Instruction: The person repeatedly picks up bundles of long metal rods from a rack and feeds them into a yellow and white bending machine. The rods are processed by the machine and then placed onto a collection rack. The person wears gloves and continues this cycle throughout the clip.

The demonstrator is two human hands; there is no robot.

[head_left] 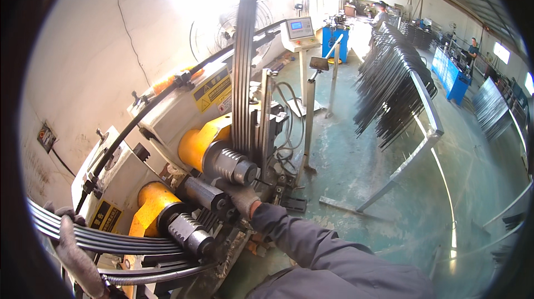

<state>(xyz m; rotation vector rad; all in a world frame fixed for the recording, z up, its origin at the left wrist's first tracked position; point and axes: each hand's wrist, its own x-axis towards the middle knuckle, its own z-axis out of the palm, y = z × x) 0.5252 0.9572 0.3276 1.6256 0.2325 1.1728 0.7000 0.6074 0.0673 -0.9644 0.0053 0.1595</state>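
My left hand (75, 252), in a grey work glove, is closed around a bundle of dark metal bars (122, 240) at the lower left. The bars lie side by side and run into the lower grooved roller (189, 233) of a bending machine (150, 204). In a similar glove, my right hand (242, 199) reaches in beside a dark cylindrical part (206, 192), just below the upper grooved roller (231, 164). Its fingers are hidden behind the machine parts. From the upper roller, several upright bars (245, 65) rise past the yellow arm (197, 143).
A control box (299, 32) with a small screen stands on a post behind the machine. To the right, a rack (425, 101) carries many hanging dark bars (389, 82). Cables (289, 121) loop near the floor. Two other people (381, 15) are farther back, near blue machines (449, 74).
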